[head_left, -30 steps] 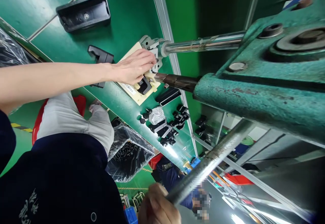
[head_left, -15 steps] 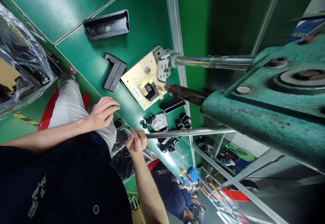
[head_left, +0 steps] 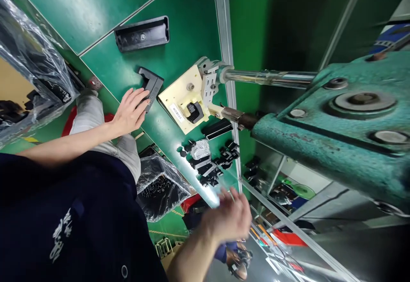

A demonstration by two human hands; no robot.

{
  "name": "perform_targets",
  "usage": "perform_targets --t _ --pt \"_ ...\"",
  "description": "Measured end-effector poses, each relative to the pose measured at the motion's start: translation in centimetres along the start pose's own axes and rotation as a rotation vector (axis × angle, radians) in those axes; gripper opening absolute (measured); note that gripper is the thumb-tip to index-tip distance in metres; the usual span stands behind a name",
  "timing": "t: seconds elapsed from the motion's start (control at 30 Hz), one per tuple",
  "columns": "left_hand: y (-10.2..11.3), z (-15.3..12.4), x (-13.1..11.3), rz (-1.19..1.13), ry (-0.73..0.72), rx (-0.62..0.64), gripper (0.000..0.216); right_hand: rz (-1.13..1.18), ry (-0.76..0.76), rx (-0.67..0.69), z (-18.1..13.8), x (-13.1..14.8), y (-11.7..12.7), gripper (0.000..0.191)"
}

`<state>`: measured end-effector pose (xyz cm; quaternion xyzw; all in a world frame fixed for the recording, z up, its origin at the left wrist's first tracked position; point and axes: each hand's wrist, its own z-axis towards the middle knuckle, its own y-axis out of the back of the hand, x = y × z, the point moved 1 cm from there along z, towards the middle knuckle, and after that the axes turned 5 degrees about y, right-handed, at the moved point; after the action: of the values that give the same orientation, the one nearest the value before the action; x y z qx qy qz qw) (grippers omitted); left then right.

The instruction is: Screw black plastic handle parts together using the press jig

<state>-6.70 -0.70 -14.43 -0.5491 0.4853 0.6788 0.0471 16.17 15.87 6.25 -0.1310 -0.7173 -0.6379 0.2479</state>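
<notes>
My left hand (head_left: 131, 110) lies with its fingers spread over the black angled plastic part (head_left: 155, 85) marked BOSCH, the fingertips on its near end. To the right of that part, a cream fixture plate (head_left: 176, 98) carries a small black clip-like piece (head_left: 195, 112) in its nest. The dark ram (head_left: 235, 115) of the green press (head_left: 288, 141) points at the nest, with a pale tip at its end. My right hand (head_left: 229, 216) is raised over the lower middle of the view, smeared by motion. Whether it holds anything cannot be made out.
A black open plastic housing (head_left: 142, 34) lies on the green table (head_left: 185, 34). Several small black parts (head_left: 208, 169) and a dark bar (head_left: 218, 128) are beside the fixture. Plastic-lined boxes (head_left: 160, 188) stand along the near edge. Another person's hands (head_left: 233, 256) show farther down.
My left hand has moved up and right onto the BOSCH part. My right hand has left the spot where it gripped the metal lever, which no longer shows there. The ram has drawn back slightly.
</notes>
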Motion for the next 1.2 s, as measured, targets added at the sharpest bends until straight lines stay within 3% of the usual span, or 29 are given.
perform_targets --t 0.07,0.13,0.2,0.27,0.33,0.47,0.6,0.67,0.77,0.83,0.93,1.1,1.2 --pt "0.1 -0.7 0.3 0.001 -0.011 0.015 0.044 0.005 0.101 0.005 2.4 0.3 -5.4 0.040" --pt "0.3 -1.1 0.6 0.007 -0.022 0.018 0.045 -0.061 0.281 0.209 5.0 0.6 -11.1 0.044" --pt "0.5 -1.4 0.7 0.016 -0.040 -0.006 0.045 -0.198 0.459 0.330 7.3 0.9 -15.6 0.045" --pt "0.9 -1.7 0.5 0.013 -0.063 -0.048 0.045 -0.330 0.551 0.319 9.1 0.9 -18.3 0.039" --pt "1.4 -2.1 0.0 -0.010 -0.079 -0.079 0.045 -0.404 0.561 0.286 10.2 0.9 -19.3 0.029" --pt "3.0 -3.3 -1.9 -0.075 -0.107 -0.079 0.048 -0.391 0.585 0.282 10.6 1.4 -18.2 0.019" --pt "4.3 -4.5 -5.2 -0.220 -0.112 -0.050 0.041 -0.288 0.788 0.237 8.4 2.3 -15.4 0.012" --pt "4.3 -4.9 -6.9 -0.387 0.003 0.014 0.035 -0.248 0.943 0.190 6.3 2.8 -13.8 0.010" --pt "3.9 -5.0 -9.3 -0.768 0.306 0.188 0.036 -0.226 1.091 0.112 2.8 3.3 -11.4 0.015" --pt "3.6 -4.9 -10.6 -1.026 0.484 0.291 0.043 -0.206 1.106 0.113 0.6 3.5 -10.0 0.020" --pt "3.9 -4.7 -12.4 -1.259 0.617 0.379 0.053 -0.170 1.087 0.150 -2.0 3.6 -8.4 0.025" --pt "4.5 -5.6 -15.1 -1.242 0.575 0.386 0.053 -0.102 1.116 0.037 -4.5 3.0 -6.1 0.034" --pt "4.4 -6.9 -16.4 -1.169 0.457 0.301 0.049 0.018 0.960 -0.007 -6.1 2.3 -4.6 0.032"
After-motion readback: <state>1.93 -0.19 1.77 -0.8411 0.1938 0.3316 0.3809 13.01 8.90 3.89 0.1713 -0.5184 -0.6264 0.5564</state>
